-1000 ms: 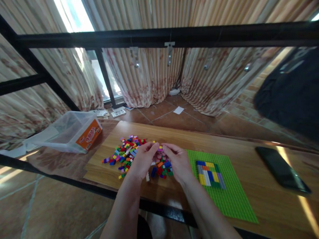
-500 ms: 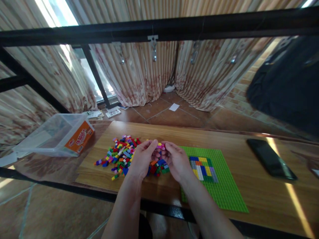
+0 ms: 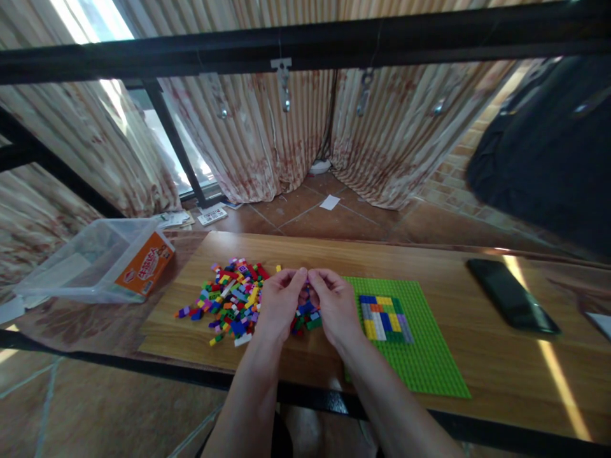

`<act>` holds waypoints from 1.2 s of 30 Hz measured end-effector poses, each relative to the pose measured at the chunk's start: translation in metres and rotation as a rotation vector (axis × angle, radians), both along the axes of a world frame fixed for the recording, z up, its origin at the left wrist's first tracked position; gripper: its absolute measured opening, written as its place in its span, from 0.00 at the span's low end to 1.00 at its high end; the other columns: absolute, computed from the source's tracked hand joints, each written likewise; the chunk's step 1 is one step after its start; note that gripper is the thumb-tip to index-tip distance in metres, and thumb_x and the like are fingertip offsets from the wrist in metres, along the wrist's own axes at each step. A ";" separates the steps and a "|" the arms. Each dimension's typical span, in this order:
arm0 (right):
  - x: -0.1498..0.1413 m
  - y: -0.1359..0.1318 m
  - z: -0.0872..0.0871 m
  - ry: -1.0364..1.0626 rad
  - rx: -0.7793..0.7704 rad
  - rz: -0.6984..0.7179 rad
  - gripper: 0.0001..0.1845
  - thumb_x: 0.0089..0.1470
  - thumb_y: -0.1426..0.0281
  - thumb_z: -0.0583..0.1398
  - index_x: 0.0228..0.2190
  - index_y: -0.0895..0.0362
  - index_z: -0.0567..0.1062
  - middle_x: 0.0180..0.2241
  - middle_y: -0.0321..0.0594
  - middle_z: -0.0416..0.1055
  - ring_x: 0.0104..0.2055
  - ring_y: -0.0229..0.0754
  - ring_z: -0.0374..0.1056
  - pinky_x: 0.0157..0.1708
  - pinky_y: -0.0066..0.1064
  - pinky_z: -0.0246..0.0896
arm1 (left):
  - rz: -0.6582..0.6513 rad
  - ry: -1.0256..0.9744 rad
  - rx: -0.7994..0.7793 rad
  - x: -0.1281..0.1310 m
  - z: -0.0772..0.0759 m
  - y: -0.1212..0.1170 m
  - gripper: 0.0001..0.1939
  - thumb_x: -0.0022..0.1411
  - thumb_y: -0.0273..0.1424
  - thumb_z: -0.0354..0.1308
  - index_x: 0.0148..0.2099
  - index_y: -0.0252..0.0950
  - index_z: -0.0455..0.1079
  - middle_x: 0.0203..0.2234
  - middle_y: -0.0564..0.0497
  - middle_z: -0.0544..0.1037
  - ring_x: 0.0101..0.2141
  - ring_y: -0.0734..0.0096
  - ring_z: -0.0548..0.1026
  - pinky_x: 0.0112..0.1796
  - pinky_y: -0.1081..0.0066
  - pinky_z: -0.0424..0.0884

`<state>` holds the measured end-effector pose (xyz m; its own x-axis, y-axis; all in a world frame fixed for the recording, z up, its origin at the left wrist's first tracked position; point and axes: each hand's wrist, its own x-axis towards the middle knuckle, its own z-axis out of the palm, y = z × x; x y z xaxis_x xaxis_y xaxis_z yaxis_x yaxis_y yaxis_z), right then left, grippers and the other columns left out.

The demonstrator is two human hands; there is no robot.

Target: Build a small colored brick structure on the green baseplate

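My left hand [image 3: 281, 299] and my right hand [image 3: 334, 302] meet fingertip to fingertip above the heap of building bricks [image 3: 233, 296]. Both are closed in a pinch on small building bricks, which the thumbs and fingers now almost wholly cover; a bit of pink-purple shows between them. Right of my right hand lies a green baseplate [image 3: 429, 356]. On it sits a flat rectangular patch of joined bricks [image 3: 386, 318] in blue, yellow, white, orange, green and grey. My right wrist and forearm pass over the baseplate's left edge.
A clear plastic box [image 3: 95, 267] with an orange label stands at the left. A dark phone [image 3: 513, 296] lies on the wooden board [image 3: 405, 257] at the right. Behind the table are a black metal bar [image 3: 324, 41], curtains [image 3: 248, 140] and a dark cloth-like shape [image 3: 548, 152].
My fingertips have drawn closer together, hiding the pink and yellow bricks that showed between them. The view has shifted slightly. The patch on the baseplate looks the same.
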<state>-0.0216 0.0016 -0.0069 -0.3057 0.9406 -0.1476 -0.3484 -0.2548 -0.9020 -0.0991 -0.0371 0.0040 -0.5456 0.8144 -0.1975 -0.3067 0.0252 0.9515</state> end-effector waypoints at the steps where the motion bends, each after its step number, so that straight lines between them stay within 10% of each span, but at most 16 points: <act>1: 0.000 0.000 -0.001 -0.003 0.008 -0.014 0.15 0.40 0.58 0.68 0.23 0.57 0.75 0.18 0.30 0.66 0.19 0.31 0.56 0.18 0.25 0.48 | 0.002 0.000 0.005 0.001 -0.001 0.001 0.16 0.49 0.41 0.67 0.28 0.32 0.72 0.18 0.55 0.72 0.19 0.78 0.67 0.22 0.77 0.62; 19: 0.002 0.007 -0.001 0.279 -0.376 0.048 0.04 0.44 0.68 0.62 0.23 0.55 0.73 0.20 0.32 0.67 0.20 0.34 0.59 0.21 0.26 0.59 | -0.025 -0.101 0.039 0.002 0.002 -0.001 0.19 0.51 0.45 0.66 0.31 0.32 0.75 0.21 0.52 0.76 0.24 0.75 0.72 0.26 0.76 0.67; 36: 0.002 -0.001 0.004 0.132 -0.169 0.069 0.18 0.36 0.58 0.72 0.24 0.58 0.75 0.18 0.28 0.63 0.19 0.28 0.53 0.16 0.22 0.43 | 0.079 0.018 0.091 -0.002 -0.001 -0.001 0.09 0.46 0.29 0.68 0.34 0.33 0.79 0.29 0.51 0.81 0.31 0.73 0.75 0.36 0.73 0.71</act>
<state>-0.0192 0.0001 -0.0034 -0.3953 0.8822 -0.2558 -0.4373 -0.4257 -0.7922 -0.1012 -0.0386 0.0033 -0.6119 0.7826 -0.1144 -0.2874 -0.0853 0.9540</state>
